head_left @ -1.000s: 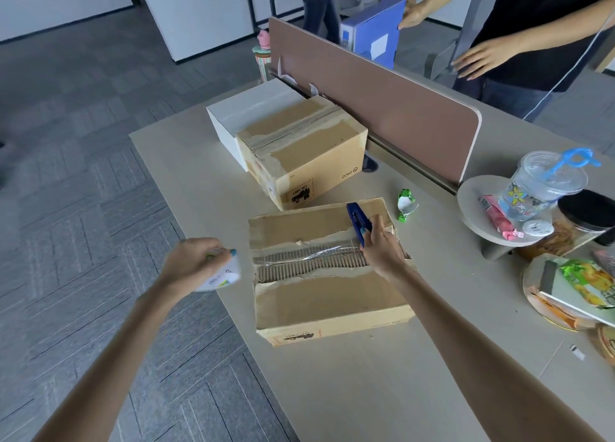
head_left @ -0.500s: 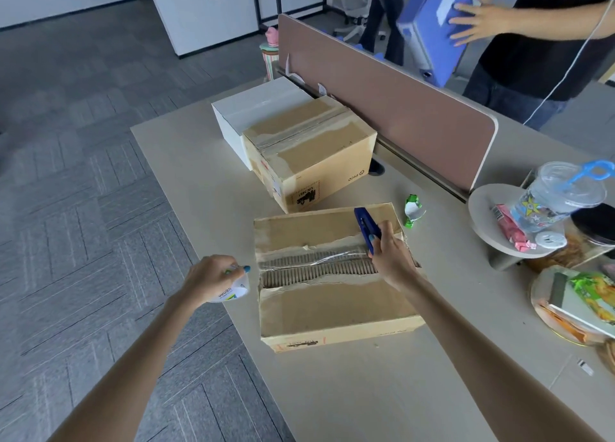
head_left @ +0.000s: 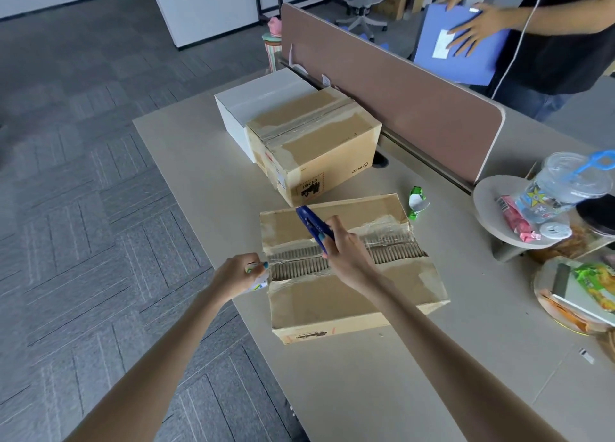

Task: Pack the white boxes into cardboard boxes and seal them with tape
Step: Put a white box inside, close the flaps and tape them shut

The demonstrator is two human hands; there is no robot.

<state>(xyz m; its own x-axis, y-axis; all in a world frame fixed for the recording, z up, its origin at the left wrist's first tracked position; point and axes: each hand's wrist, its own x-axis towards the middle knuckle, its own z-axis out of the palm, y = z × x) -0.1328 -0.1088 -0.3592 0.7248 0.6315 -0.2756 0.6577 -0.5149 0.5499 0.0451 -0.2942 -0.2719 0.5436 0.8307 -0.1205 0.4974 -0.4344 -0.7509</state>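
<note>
Near cardboard box (head_left: 349, 295): lying flat by the left edge of the worktop (head_left: 366, 391), flaps closed, with a torn corrugated seam running across its top.
Left hand (head_left: 236, 277): gripping a tape roll (head_left: 259, 280) just beside the box's left end, in line with the seam.
Right hand (head_left: 347, 258): hovering over the seam, fingers curling round a blue tool (head_left: 312, 223) that is pointing toward the far flap.
Second cardboard box (head_left: 316, 142): sitting just behind the near one, taped shut.
White box (head_left: 259, 102): standing unpacked on the worktop, touching the second box's far-left side.
Divider (head_left: 399, 85): rising along the back of the worktop, right behind both far boxes.
Green wrapper (head_left: 416, 202): lying just beside the near box's far-right corner.
Right-side clutter: a round stand (head_left: 482, 208) carrying a plastic cup (head_left: 562, 185) and a pink packet (head_left: 514, 218); a plate (head_left: 540, 285) of snack packets sitting nearer.
Other person: standing beyond the divider, both hands touching a blue folder (head_left: 462, 45).
</note>
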